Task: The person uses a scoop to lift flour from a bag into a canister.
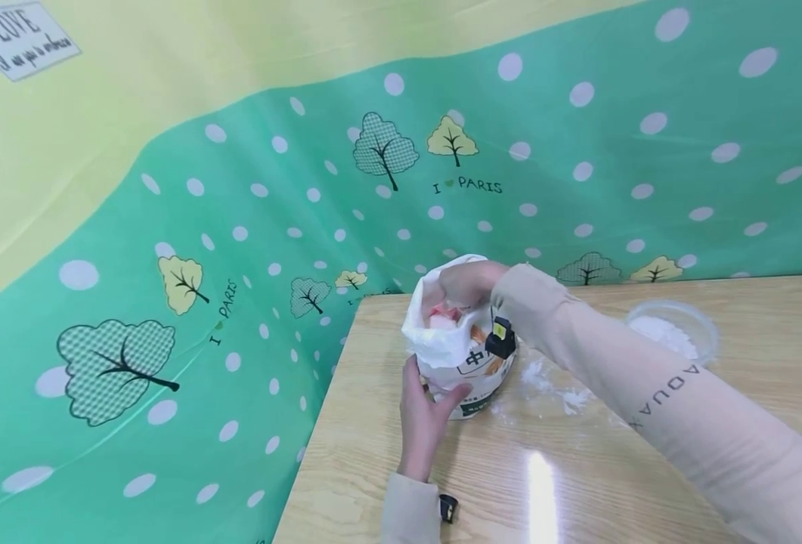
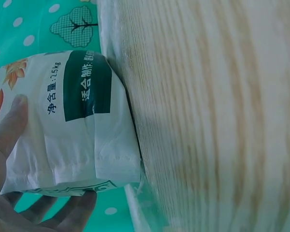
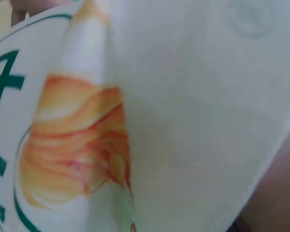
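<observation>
A white flour bag with green print and its top rolled open stands on the wooden table. My left hand grips its lower near side. In the left wrist view the thumb lies on the printed face of the bag and the other fingers curl around its far side. My right hand reaches down into the bag's mouth, its fingers mostly hidden inside. Something pinkish-red shows in the opening beside that hand; I cannot tell whether the fingers hold it. In the right wrist view the bag's printed side fills most of the frame.
A clear round bowl with white powder in it stands at the right, behind my right forearm. Spilled white powder lies on the wooden table beside the bag. A green and yellow printed curtain hangs along the table's back and left edges.
</observation>
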### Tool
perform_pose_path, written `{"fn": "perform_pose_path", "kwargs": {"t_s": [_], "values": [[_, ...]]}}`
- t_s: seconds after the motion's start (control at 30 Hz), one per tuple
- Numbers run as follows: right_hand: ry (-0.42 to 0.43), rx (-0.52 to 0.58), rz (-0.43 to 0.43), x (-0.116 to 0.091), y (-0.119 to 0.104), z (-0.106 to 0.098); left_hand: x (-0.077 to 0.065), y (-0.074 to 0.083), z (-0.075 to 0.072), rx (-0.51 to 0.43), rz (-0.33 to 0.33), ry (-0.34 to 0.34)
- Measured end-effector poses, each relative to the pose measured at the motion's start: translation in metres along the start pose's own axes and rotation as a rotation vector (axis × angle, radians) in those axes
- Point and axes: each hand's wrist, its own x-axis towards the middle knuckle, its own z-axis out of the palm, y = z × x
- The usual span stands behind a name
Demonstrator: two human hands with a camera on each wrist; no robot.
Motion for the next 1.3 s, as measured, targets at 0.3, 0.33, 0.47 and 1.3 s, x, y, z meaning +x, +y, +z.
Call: {"fn": "perform_pose_path", "kwargs": {"t_s": [0.3,0.33,0.47,1.3], "values": [[-0.034,-0.131,-0.163,-0.001,0.009,-0.008,-0.003,-0.001,-0.001,-0.015,-0.006,0.016],[-0.03,-0.119,-0.167,-0.002,0.01,-0.008,-0.004,-0.001,0.0,-0.011,-0.004,0.016],[-0.014,-0.058,-0.187,-0.003,0.013,-0.009,-0.005,0.0,0.0,-0.016,-0.009,0.021],[-0.007,0.223,-0.251,-0.024,0.048,-0.024,-0.003,0.003,0.004,-0.014,-0.003,0.015]]}}
